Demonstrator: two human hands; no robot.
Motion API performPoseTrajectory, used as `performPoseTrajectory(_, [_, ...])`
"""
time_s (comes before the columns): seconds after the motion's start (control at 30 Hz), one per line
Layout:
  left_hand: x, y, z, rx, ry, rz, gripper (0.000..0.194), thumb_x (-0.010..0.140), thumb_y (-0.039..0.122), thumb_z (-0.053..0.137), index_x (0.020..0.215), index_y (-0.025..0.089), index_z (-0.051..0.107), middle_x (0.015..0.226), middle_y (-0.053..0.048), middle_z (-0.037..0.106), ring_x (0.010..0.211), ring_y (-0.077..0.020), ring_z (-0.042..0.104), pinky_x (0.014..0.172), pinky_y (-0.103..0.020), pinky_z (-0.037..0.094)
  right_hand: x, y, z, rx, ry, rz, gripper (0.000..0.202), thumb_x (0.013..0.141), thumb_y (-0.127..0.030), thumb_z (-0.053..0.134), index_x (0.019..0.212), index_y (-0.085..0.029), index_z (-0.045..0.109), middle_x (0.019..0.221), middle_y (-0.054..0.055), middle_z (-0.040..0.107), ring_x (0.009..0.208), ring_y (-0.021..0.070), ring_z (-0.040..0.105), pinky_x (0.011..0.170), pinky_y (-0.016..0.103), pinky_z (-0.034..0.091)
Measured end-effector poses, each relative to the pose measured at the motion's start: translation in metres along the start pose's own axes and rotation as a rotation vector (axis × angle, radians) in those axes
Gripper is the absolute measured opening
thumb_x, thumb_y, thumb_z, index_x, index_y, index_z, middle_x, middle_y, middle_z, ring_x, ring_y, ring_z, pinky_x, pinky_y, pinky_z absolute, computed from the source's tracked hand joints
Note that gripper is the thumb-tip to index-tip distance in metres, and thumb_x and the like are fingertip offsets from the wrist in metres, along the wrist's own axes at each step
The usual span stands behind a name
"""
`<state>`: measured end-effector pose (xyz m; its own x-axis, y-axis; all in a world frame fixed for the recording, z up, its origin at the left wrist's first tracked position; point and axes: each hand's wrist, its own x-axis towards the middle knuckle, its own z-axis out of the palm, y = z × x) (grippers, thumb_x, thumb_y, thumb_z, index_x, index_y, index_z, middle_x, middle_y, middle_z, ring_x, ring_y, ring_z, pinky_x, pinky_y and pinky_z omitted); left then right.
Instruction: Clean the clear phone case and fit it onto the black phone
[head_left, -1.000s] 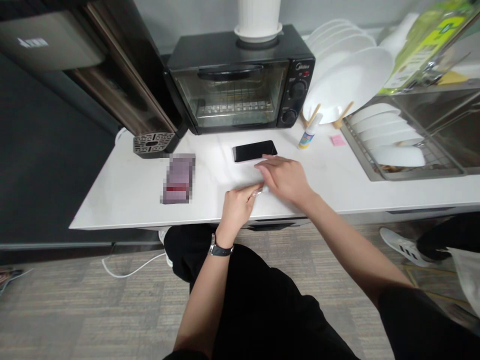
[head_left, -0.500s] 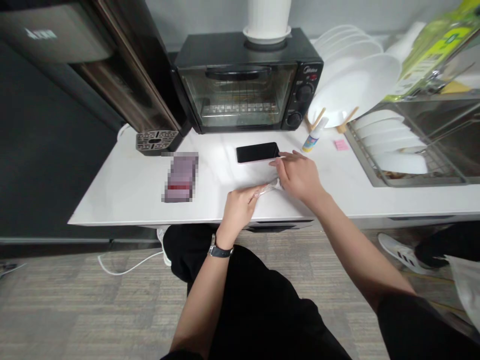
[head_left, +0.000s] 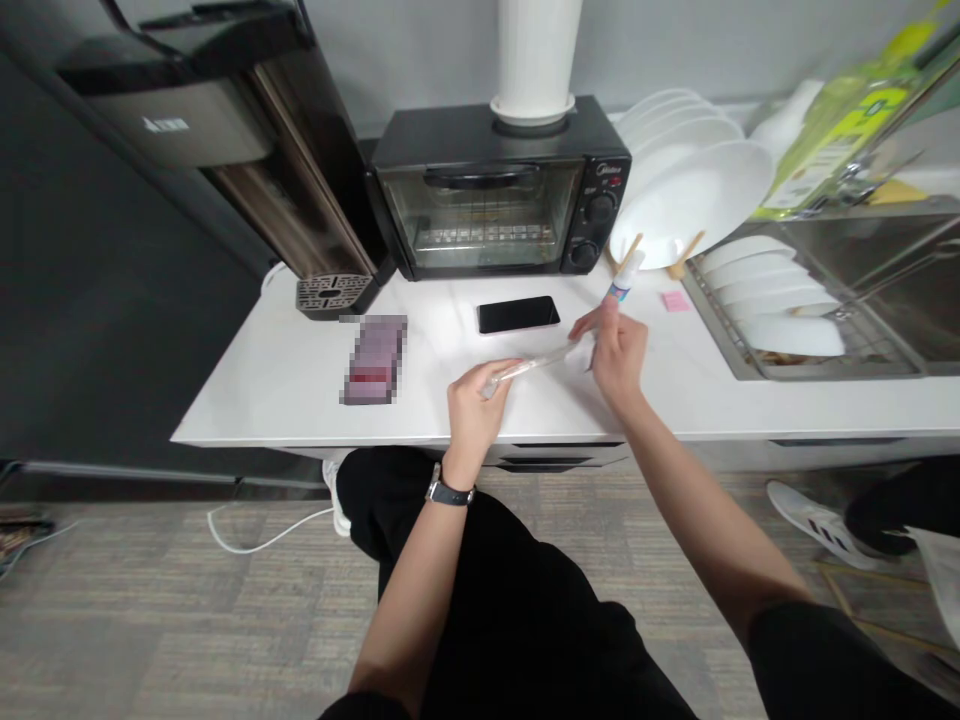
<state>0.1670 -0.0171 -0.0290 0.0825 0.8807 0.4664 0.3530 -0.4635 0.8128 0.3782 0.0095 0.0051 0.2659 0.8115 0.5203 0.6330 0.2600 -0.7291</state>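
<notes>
A thin, see-through phone case [head_left: 534, 364], seen nearly edge-on, spans the gap between my two hands above the counter. My left hand [head_left: 474, 402] is closed on its left end, thumb on one side and fingers on the other. At the other end, my right hand [head_left: 619, 352] is closed round the case, with a whitish bit by the fingertips that I cannot make out. Just beyond the case lies a black-screened phone [head_left: 519, 315] on the counter. A small spray bottle [head_left: 624, 276] stands behind my right hand, its lower part hidden.
On the white counter [head_left: 255, 405], a blurred-out purple item [head_left: 377, 362] lies to the left. A toaster oven [head_left: 487, 215] and a drink dispenser [head_left: 330, 292] stand behind. White plates [head_left: 694, 195], a pink sticky note [head_left: 675, 301] and a sink [head_left: 885, 367] are to the right. Someone's shoe [head_left: 814, 520] shows below.
My hands have moved farther apart, showing more of the phone case between them. My right hand has turned and shifted right, away from the phone's corner. The camera view has tilted up slightly.
</notes>
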Motion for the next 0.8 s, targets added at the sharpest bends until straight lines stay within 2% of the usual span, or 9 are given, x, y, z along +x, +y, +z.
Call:
performPoseTrajectory(0.07, [0.002, 0.007, -0.001, -0.053, 0.132, -0.061, 0.013, 0.097, 0.032, 0.075, 0.101, 0.019, 0.076, 0.099, -0.005, 0.084, 0.096, -0.0191, 0.08, 0.092, -0.03, 0.062, 0.001, -0.001, -0.008, 0.173, 0.16, 0.106, 0.07, 0.109, -0.068, 0.012, 0.071, -0.028, 0.054, 0.072, 0.008, 0.068, 0.074, 0.0239, 0.071, 0.076, 0.04, 0.055])
performPoseTrajectory(0.17, [0.008, 0.021, -0.008, -0.093, 0.214, -0.01, 0.012, 0.096, 0.03, 0.078, 0.097, 0.019, 0.074, 0.095, -0.003, 0.081, 0.093, -0.0173, 0.079, 0.092, -0.029, 0.061, 0.003, -0.015, -0.021, 0.445, 0.209, 0.166, 0.058, 0.108, -0.071, 0.018, 0.076, -0.03, 0.044, 0.074, 0.005, 0.063, 0.073, 0.0235, 0.068, 0.072, 0.04, 0.056])
performPoseTrajectory(0.27, [0.017, 0.036, -0.014, -0.054, 0.184, 0.144, 0.004, 0.095, 0.02, 0.075, 0.099, 0.021, 0.076, 0.096, -0.002, 0.077, 0.095, -0.0161, 0.075, 0.092, -0.03, 0.06, 0.002, -0.038, -0.031, 0.682, 0.18, 0.022, 0.052, 0.109, -0.069, 0.031, 0.08, -0.029, 0.048, 0.077, 0.003, 0.063, 0.076, 0.0221, 0.066, 0.077, 0.04, 0.055])
performPoseTrajectory(0.3, [0.019, 0.04, -0.013, -0.032, 0.156, 0.197, 0.008, 0.095, 0.016, 0.074, 0.1, 0.022, 0.077, 0.098, -0.002, 0.075, 0.095, -0.0156, 0.074, 0.09, -0.03, 0.06, 0.0, -0.046, -0.033, 0.714, 0.156, -0.056, 0.049, 0.109, -0.067, 0.034, 0.083, -0.029, 0.051, 0.08, 0.002, 0.065, 0.08, 0.0219, 0.066, 0.081, 0.04, 0.054])
performPoseTrajectory(0.37, [0.021, 0.046, -0.01, 0.03, 0.09, 0.287, 0.017, 0.094, 0.01, 0.071, 0.102, 0.023, 0.078, 0.101, -0.002, 0.07, 0.094, -0.0148, 0.071, 0.086, -0.028, 0.06, -0.006, -0.061, -0.035, 0.672, 0.066, -0.198, 0.043, 0.111, -0.061, 0.036, 0.088, -0.028, 0.054, 0.09, 0.003, 0.069, 0.088, 0.0219, 0.066, 0.087, 0.041, 0.052])
performPoseTrajectory(0.47, [0.018, 0.051, 0.0, 0.125, 0.001, 0.385, 0.021, 0.094, 0.005, 0.062, 0.102, 0.02, 0.074, 0.102, -0.003, 0.068, 0.093, -0.0153, 0.07, 0.08, -0.027, 0.059, -0.015, -0.076, -0.032, 0.427, -0.154, -0.351, 0.038, 0.113, -0.053, 0.036, 0.094, -0.027, 0.055, 0.103, 0.006, 0.072, 0.098, 0.0226, 0.066, 0.09, 0.042, 0.049])
performPoseTrajectory(0.57, [0.011, 0.05, 0.007, 0.11, 0.002, 0.369, 0.018, 0.091, 0.002, 0.06, 0.093, 0.019, 0.067, 0.092, -0.002, 0.068, 0.084, -0.0149, 0.068, 0.074, -0.025, 0.056, -0.019, -0.075, -0.027, 0.222, -0.303, -0.341, 0.036, 0.114, -0.05, 0.038, 0.098, -0.026, 0.06, 0.098, 0.005, 0.072, 0.088, 0.0208, 0.066, 0.079, 0.038, 0.049])
performPoseTrajectory(0.7, [0.006, 0.041, 0.014, -0.067, 0.092, 0.171, 0.015, 0.09, 0.006, 0.062, 0.091, 0.02, 0.065, 0.09, -0.001, 0.07, 0.086, -0.0153, 0.069, 0.079, -0.025, 0.056, -0.019, -0.062, -0.02, 0.228, -0.24, -0.174, 0.043, 0.115, -0.05, 0.036, 0.101, -0.025, 0.067, 0.087, 0.002, 0.072, 0.072, 0.0173, 0.064, 0.067, 0.034, 0.046])
performPoseTrajectory(0.8, [0.004, 0.028, 0.024, -0.097, 0.03, 0.149, 0.017, 0.094, 0.01, 0.057, 0.101, 0.02, 0.068, 0.1, -0.005, 0.075, 0.094, -0.0183, 0.071, 0.085, -0.029, 0.057, -0.022, -0.062, -0.015, 0.274, -0.226, -0.128, 0.046, 0.116, -0.047, 0.031, 0.11, -0.024, 0.07, 0.101, 0.004, 0.079, 0.088, 0.0195, 0.073, 0.076, 0.034, 0.054])
